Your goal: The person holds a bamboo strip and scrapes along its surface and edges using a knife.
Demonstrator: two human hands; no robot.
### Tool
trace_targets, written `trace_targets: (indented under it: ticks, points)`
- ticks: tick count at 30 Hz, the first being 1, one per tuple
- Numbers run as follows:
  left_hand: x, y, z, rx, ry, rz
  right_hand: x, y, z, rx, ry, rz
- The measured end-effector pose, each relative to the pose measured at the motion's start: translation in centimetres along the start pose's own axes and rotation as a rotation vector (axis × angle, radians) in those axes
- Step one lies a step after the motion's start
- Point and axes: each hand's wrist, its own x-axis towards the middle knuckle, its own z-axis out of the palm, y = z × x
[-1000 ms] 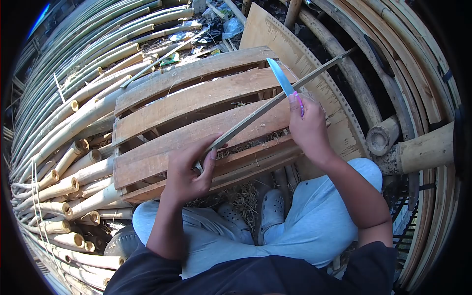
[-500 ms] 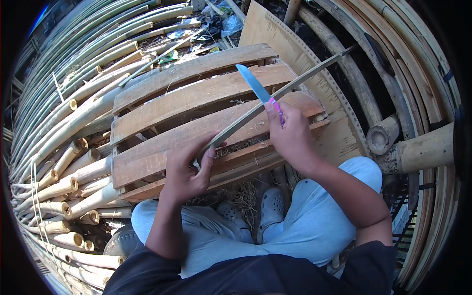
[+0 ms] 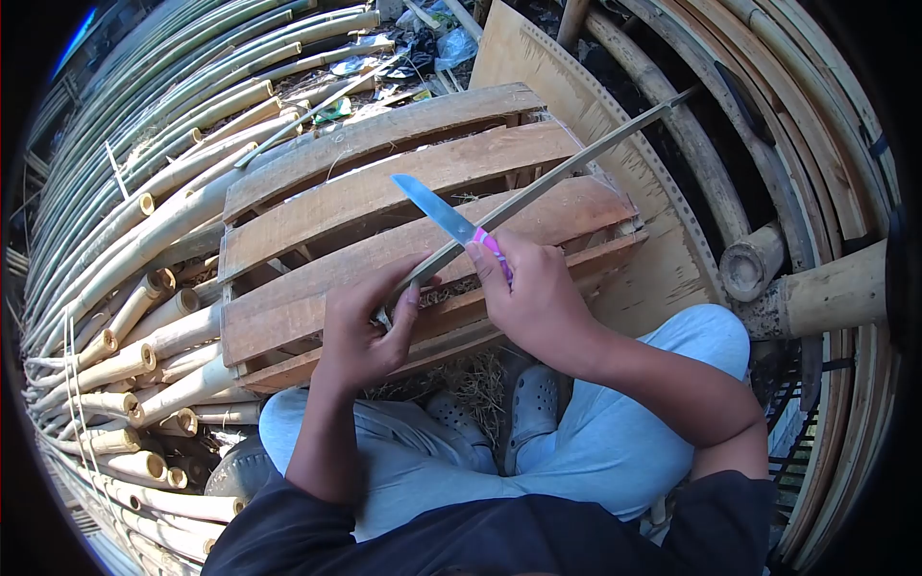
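While the person sat in a dark shirt (image 3: 509,538) and pale blue trousers (image 3: 605,442), with grey perforated clogs (image 3: 534,408) between the knees, both hands were busy in front of the lap. The left hand (image 3: 370,331) grasped the lower end of a long, slim strip (image 3: 576,171), its thumb on the near side and its fingers curled round the other; whether the strip was bamboo or sawn wood, I could not tell. The right hand (image 3: 540,288) was clenched round the pink-and-white handle of a kitchen knife (image 3: 430,205), thumb laid along the grip. The base of the blade crossed the strip just beyond the left hand, the tip pointing away to the upper left; whether the edge was biting could not be made out.

The step in hand looked like a paring stroke along the strip, near the held end. The next move seemed to call for a steady blade angle, a firm left hold and care for the left fingers, which lay very near the steel.

Beneath the strip stood a slatted wooden crate (image 3: 288,322). The strip slanted up to the right over a plywood sheet (image 3: 672,245), its far end near a bamboo post (image 3: 706,154). Farther off, bamboo poles (image 3: 226,101) lay stacked on the left, and plastic scraps (image 3: 455,46) littered the ground.
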Motion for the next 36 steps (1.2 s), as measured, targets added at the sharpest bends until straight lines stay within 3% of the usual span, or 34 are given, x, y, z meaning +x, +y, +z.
trace_targets:
  ticks: [1,3,5,10,13,17,19,20,22,25,29,31,36]
  points:
    - [0.0,0.2,-0.1,0.003,-0.002,-0.001,0.0,-0.4,0.0,0.007,-0.042,-0.063]
    - [0.0,0.7,-0.3,-0.004,-0.021,-0.027,0.8,-0.2,-1.7,0.024,-0.114,0.042]
    - [-0.1,0.4,-0.2,-0.009,-0.018,-0.012,1.5,1.4,-2.4,-0.077,0.08,0.107]
    - [-0.1,0.5,-0.1,-0.023,-0.032,-0.05,0.2,0.3,-0.6,-0.025,0.027,0.068]
    - [0.0,0.0,-0.1,-0.041,-0.004,-0.027,0.1,-0.3,-0.9,0.066,-0.115,-0.036]
    - [0.0,0.4,-0.2,-0.02,0.005,-0.027,2.5,0.3,-9.9,0.026,-0.453,0.043]
    - [-0.1,0.4,-0.2,-0.026,0.011,-0.049,2.3,0.2,-14.7,0.201,-0.752,0.449]
    - [0.0,0.2,-0.3,-0.038,0.02,-0.056,2.3,1.7,-16.0,0.201,-0.754,0.445]
    - [0.0,0.2,-0.3,-0.049,0.028,-0.065,2.4,4.1,-17.1,-0.004,-0.978,0.131]
    - [0.0,0.4,-0.3,-0.023,0.009,-0.035,2.8,3.7,-15.3,-0.146,-0.962,0.321]
    - [-0.1,0.1,0.0,-0.021,0.027,0.023,2.3,2.7,-12.0,-0.06,-0.913,0.297]
    - [-0.2,-0.1,0.1,-0.027,0.033,0.034,1.3,2.2,-10.2,-0.134,-0.82,0.104]
    - [-0.2,-0.3,0.0,-0.019,0.032,0.048,-0.4,1.5,-5.5,-0.099,-0.603,-0.094]
